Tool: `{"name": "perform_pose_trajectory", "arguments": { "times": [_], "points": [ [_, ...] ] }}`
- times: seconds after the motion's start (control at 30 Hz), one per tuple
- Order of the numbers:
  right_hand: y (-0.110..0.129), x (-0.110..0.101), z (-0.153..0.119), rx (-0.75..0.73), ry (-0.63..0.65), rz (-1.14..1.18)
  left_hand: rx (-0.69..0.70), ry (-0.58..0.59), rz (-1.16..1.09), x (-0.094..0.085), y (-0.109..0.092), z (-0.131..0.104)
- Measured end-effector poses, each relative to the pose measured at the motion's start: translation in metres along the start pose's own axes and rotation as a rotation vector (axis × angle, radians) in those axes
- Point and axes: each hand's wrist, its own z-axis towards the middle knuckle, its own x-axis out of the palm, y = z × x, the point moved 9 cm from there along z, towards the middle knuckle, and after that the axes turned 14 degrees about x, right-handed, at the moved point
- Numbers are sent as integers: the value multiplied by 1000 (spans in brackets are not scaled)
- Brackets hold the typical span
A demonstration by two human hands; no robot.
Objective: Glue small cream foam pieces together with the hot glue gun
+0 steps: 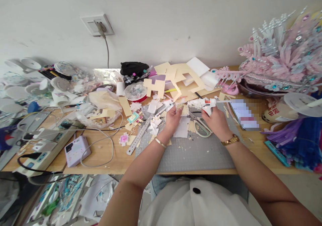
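Note:
My right hand grips a white glue gun with an orange-red part, its nozzle end pointing left and a pale glue stick coming out at the back. Pinched in my left hand is a small cream card piece, close to the gun's front end. Beyond that hand, a slim white tool lies among paper scraps. Green-handled scissors rest on the grey cutting mat under my right hand. A white paper sheet lies on the mat between both hands.
Cut cream card sheets pile up by the wall. A steel ruler lies left of the mat. A power strip with cables and a lilac device stand further left. At right are a phone, a lidded cup and pink headdresses.

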Motion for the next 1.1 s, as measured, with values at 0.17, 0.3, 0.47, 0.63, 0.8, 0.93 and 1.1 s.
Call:
{"name": "perform_pose_trajectory", "arguments": {
  "times": [0.17,0.3,0.47,0.63,0.8,0.93,1.1],
  "points": [
    [1,0,0,-5,3,-5,-2,8,-14,2,1,0],
    [1,1,0,-8,6,-9,-21,9,-34,3,0,-1],
    [-1,2,0,-6,2,-12,-6,12,-50,4,-6,-1],
    [-1,1,-1,-6,-6,-7,4,8,-61,4,-8,0],
    [-4,2,0,1,-12,4,-14,1,-47,2,-6,-1],
    [-8,2,2,41,-32,2,1,5,-46,2,-7,0],
    [-12,3,3,94,-15,-10,-5,-10,-2,-1,-6,0]
  ]
}}
